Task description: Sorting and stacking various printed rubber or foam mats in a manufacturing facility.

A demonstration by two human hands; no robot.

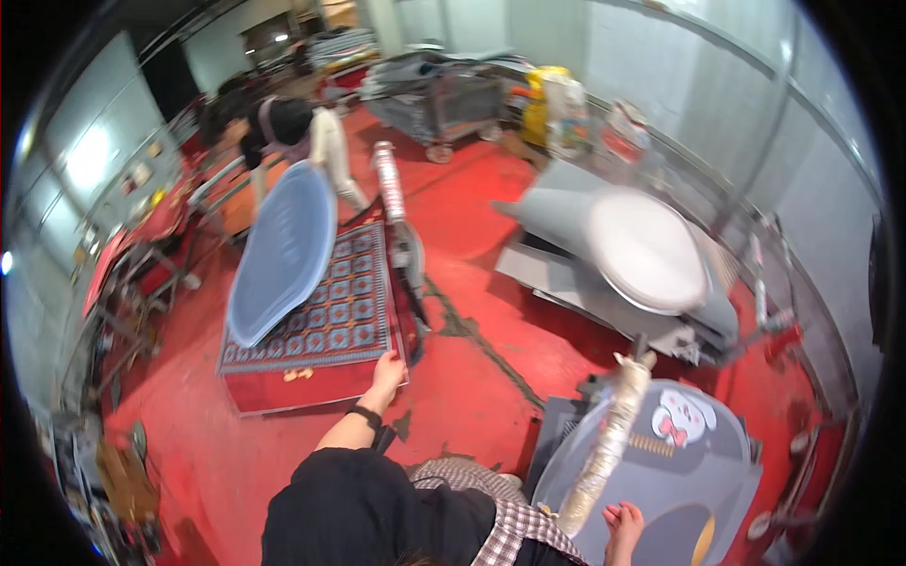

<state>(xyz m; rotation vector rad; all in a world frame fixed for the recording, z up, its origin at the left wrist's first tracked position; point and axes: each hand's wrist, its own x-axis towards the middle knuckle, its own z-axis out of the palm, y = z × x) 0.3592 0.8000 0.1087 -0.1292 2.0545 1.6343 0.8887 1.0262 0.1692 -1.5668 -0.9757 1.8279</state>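
My left hand (385, 379) is closed on the near right corner of a red patterned mat (354, 325), which lies low in front of me to the left. A large blue-grey oval mat (283, 255) stands tilted over its left part. To the lower right, my right hand (624, 525) is loosely open with bent fingers, over a grey rounded mat (585, 453) that bears a white cartoon rabbit (683, 418). Beside that hand, a long roll wrapped in shiny film (607, 443) slants across the grey mat. I see nothing in my right hand.
Another person (293, 132) bends over behind the oval mat. At right, a stack of grey sheets (557, 274) carries a whitish oval mat (646, 247). A loaded wheeled cart (453, 104) and sacks (557, 104) stand at the back. A second wrapped roll (388, 179) is upright beyond the patterned mat.
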